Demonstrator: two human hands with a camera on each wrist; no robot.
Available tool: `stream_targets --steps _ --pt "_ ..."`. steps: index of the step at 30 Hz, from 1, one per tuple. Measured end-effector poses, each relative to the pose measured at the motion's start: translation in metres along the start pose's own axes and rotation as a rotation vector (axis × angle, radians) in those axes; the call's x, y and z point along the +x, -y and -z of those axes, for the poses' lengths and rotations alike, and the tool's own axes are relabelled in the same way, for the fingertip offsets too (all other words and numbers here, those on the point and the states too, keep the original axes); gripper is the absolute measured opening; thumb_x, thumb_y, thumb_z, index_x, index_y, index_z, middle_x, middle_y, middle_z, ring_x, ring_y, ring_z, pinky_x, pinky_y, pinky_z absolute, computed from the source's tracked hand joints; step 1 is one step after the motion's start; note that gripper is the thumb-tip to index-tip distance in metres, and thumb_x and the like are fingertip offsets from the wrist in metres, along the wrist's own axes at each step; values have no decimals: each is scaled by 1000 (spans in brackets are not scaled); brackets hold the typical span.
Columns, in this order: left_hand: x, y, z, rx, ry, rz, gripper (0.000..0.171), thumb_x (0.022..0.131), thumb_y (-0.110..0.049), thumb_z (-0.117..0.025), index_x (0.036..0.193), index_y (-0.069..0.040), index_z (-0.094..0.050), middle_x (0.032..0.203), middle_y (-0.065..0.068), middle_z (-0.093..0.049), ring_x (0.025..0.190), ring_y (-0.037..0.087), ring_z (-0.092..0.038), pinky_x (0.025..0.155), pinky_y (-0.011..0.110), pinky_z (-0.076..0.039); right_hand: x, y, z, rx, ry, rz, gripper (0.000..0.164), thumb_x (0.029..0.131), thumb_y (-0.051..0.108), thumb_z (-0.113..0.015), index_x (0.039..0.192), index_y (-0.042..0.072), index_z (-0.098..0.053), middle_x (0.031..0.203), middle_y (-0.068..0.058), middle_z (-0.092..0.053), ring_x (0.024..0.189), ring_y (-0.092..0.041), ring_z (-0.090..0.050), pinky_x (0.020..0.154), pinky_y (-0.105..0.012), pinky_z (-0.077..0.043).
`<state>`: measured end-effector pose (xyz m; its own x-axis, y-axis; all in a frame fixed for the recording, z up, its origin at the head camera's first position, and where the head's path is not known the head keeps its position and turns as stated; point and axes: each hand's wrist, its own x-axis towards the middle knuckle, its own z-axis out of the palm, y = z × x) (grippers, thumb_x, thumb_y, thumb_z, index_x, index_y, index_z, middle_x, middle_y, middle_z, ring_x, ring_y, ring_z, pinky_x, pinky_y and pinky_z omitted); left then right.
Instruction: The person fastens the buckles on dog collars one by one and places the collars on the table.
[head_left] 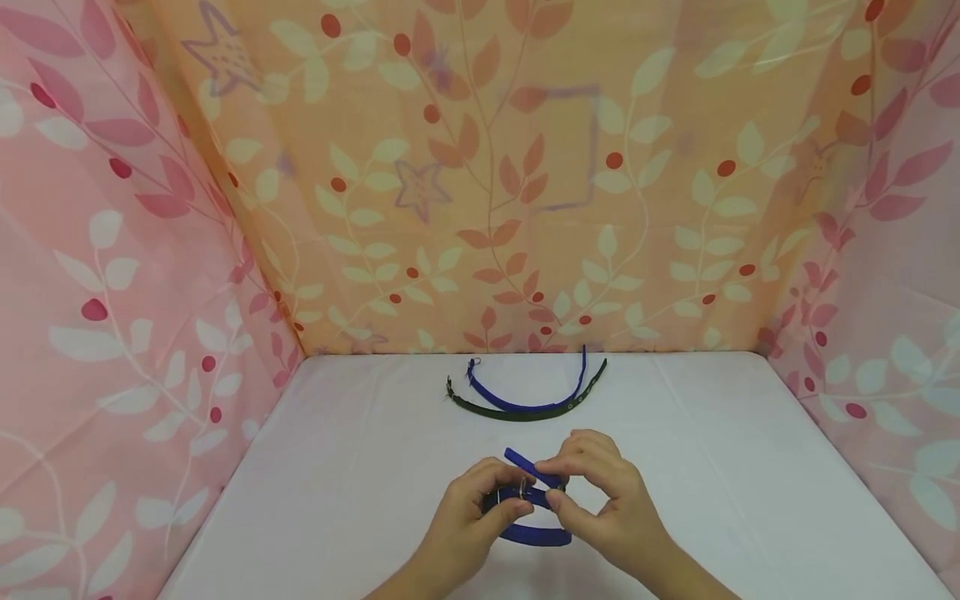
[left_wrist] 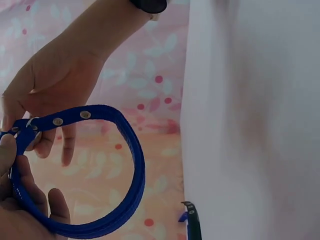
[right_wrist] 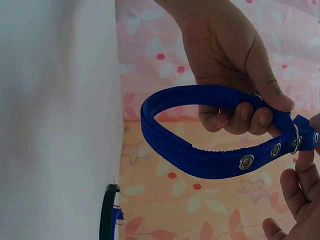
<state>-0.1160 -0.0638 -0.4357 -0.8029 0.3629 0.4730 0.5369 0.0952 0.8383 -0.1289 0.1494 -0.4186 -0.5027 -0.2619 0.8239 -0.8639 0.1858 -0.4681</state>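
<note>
A blue pet collar (right_wrist: 195,162) is bent into a loop, held in the air above the white table. My left hand (head_left: 468,512) grips it near the metal buckle, fingers curled round the band in the right wrist view. The strap's end passes through the metal ring, and my right hand (head_left: 607,496) pinches that end between thumb and fingers. Metal eyelets (left_wrist: 85,115) line the strap. The loop hangs below both hands in the head view. Fingers partly hide the buckle.
On the white table (head_left: 337,467), a second blue collar (head_left: 517,407) and a dark green collar (head_left: 517,417) lie curved, side by side, near the back edge. Floral cloth walls (head_left: 487,167) stand at the back and both sides.
</note>
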Motion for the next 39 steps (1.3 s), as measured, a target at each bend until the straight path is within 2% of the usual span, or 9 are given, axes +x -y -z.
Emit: stream_targets --steps 4,9,12,15,20,27,34,39 --pt "-1 -3 -2 -51 30 -12 10 99 -13 -67 108 -11 -69 105 4 -68 98 11 -66 81 29 -60 2 -1 2 33 33 25 45 72 -8 -82 110 14 -75 87 6 -66 89 -13 -58 114 -30 -36" --pt "-1 -6 -2 -93 51 -5 10 99 -11 -66 108 -10 -70 102 6 -67 94 8 -64 79 28 -60 3 -4 6 106 93 57 46 70 -11 -80 110 13 -75 89 3 -70 93 -16 -59 113 -32 -38" --pt "-1 -6 -2 -124 58 -26 15 98 -8 -65 112 -9 -70 104 9 -67 96 9 -64 80 28 -60 2 -4 5 133 124 56 45 73 -11 -79 112 13 -75 93 2 -71 97 -17 -60 115 -31 -37" --pt "-2 -6 -2 -138 54 -36 18 99 -6 -64 116 -9 -70 107 9 -67 99 11 -65 83 30 -60 2 -4 4 124 113 75 39 78 -8 -78 111 13 -76 92 -1 -69 97 -18 -59 116 -32 -34" --pt "-4 -9 -1 -97 43 -11 16 101 -9 -63 114 -13 -69 108 4 -66 101 11 -64 84 29 -60 4 -2 5 108 71 79 34 78 -6 -80 106 14 -77 88 2 -66 93 -16 -57 118 -34 -31" --pt "-2 -15 3 -37 14 -8 14 102 -12 -62 114 -14 -67 109 3 -66 99 11 -64 83 28 -60 8 -1 13 88 76 45 39 72 -10 -82 101 16 -77 86 6 -68 92 -16 -57 116 -32 -33" --pt "-1 -15 8 11 -24 19 15 101 -18 -64 116 -16 -68 106 1 -66 95 12 -65 83 27 -60 8 -4 22 41 109 -18 43 71 -10 -85 100 21 -77 88 6 -70 97 -16 -59 116 -29 -32" --pt "0 -17 9 39 -32 58 15 101 -23 -64 116 -22 -68 107 -3 -65 97 13 -64 83 28 -60 9 -3 23 20 138 8 44 68 -8 -86 98 23 -77 90 10 -70 98 -16 -58 116 -30 -29"
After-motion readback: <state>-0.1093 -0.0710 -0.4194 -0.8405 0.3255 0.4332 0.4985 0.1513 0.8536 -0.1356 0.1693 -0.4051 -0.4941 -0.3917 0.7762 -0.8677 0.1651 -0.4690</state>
